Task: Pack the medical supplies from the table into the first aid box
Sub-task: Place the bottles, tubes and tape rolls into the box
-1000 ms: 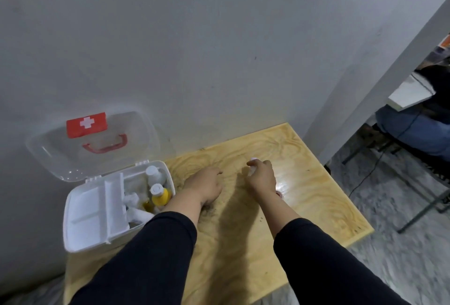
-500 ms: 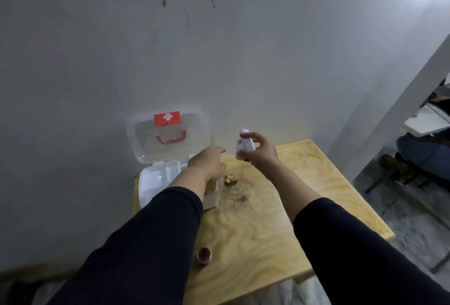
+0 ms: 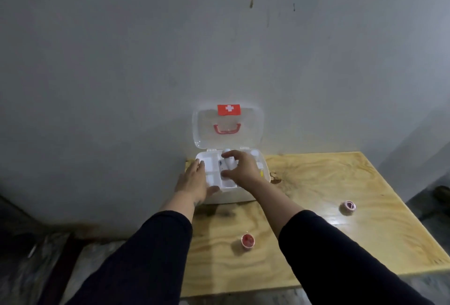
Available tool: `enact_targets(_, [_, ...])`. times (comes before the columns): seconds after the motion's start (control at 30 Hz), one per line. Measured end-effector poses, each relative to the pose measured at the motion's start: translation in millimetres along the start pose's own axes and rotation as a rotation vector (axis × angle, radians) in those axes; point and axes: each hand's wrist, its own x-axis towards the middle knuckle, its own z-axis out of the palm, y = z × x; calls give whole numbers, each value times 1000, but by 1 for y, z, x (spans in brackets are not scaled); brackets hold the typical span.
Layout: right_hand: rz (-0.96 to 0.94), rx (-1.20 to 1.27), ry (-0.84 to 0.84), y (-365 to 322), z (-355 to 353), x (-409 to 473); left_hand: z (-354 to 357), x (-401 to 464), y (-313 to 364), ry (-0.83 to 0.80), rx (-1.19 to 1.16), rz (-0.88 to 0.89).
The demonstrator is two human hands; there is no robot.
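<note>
The right hand (image 3: 243,170) is pinching a small white tube (image 3: 226,162) between thumb and curled fingers, holding it over the open first aid box (image 3: 231,192) at the centre of the frame. The tube's long axis is running up and down the picture, its cap pointing toward the wall (image 3: 121,61). It is white with a small dark mark on its side; the print is too blurred to read. The left hand (image 3: 194,180) is lying with straight fingers against the box's left rim, gripping nothing. The box is sitting at the tabletop's (image 3: 316,183) far left corner, its clear lid (image 3: 248,134) standing open against the wall. Bare wood is stretching to the right and toward the lower frame, where a small red pot (image 3: 248,241) and a pink tape roll (image 3: 348,206) are lying well apart.
</note>
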Motion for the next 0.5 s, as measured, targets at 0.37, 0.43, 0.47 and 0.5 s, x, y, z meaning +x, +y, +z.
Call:
enact_targets(0.37, [15, -150, -11, -1, 39, 20, 11, 8, -17, 1, -58, -9])
enact_targets(0.43, [85, -183, 4, 0, 36, 27, 10, 8, -16, -5, -57, -22])
enact_targets(0.47, [109, -200, -1, 0, 34, 30, 10, 7, -15, -6, -51, -23])
enact_targets(0.5, [121, -215, -10, -1, 33, 32, 9, 7, -15, -7, -39, -24])
